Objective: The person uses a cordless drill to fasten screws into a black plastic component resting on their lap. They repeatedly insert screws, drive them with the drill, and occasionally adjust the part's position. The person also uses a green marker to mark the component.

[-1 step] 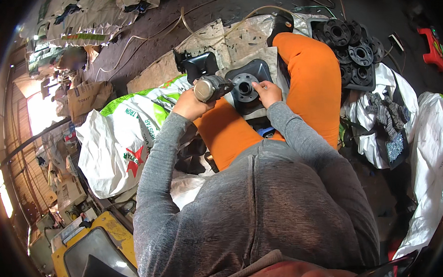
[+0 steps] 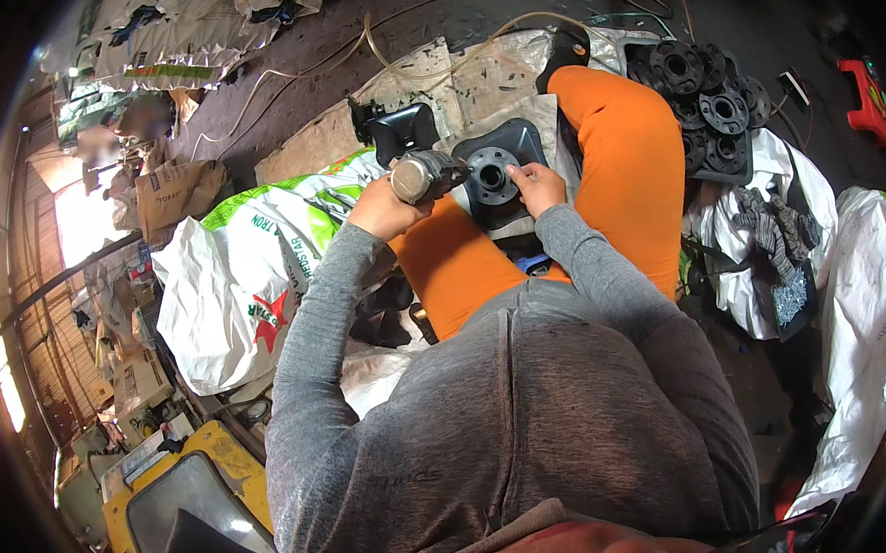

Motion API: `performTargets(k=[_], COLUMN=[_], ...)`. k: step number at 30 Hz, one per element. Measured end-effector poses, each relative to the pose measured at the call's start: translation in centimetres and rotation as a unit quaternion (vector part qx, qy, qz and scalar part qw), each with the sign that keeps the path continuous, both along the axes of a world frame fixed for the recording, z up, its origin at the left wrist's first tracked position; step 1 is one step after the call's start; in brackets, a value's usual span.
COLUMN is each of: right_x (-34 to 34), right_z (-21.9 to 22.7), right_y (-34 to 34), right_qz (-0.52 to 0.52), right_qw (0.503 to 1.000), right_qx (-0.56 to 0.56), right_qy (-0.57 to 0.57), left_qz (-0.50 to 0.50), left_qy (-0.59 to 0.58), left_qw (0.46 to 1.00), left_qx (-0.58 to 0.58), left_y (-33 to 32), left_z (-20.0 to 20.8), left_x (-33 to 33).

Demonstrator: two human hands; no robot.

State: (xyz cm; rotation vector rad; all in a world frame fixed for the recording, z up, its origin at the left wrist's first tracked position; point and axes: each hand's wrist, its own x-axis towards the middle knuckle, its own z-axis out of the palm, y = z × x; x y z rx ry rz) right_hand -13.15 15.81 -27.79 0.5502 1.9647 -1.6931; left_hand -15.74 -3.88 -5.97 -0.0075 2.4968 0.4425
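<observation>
In the head view, a round grey disc [image 2: 491,158] lies face up on a black square base [image 2: 525,140], between the 2 knees and just ahead of the hands. Being round, the disc has no long axis. From the right hand [image 2: 541,189], it lies just to the left: thumb and forefinger come together at its right edge, but I cannot tell whether they pinch a small piece or only touch the rim. The left hand [image 2: 391,209] is clenched around a power tool [image 2: 418,178], whose long axis runs left to right, its dark nose pointing at the disc's left side. Whether nose and disc touch is unclear. The right fingertips are nearer the disc than the left.

The disc looks like dull metal, with small holes ringing a raised hub and a dark round opening. The base seems smooth and moulded, with rounded corners. Similar dark discs [image 2: 724,112] are heaped at the right, near knitted grey gloves [image 2: 759,222]. A crinkled white sack [image 2: 214,298] spreads on the left.
</observation>
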Motion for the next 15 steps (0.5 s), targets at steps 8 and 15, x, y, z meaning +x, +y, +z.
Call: performTargets(k=[8,15], right_x=[0.3,0.8], right_z=[-0.2,-0.8], right_y=[0.3,0.3], right_qz=[0.023,0.019], right_qw=[0.999,0.999], right_qx=[0.03,0.025], right_qy=[0.018,0.026], left_qz=[0.033,0.017], left_qy=[-0.066,-0.042], left_qw=[0.997,0.999], left_qx=[-0.012,-0.002], left_y=[0.4,0.9], left_z=[-0.2,-1.0], left_x=[-1.5,-1.5])
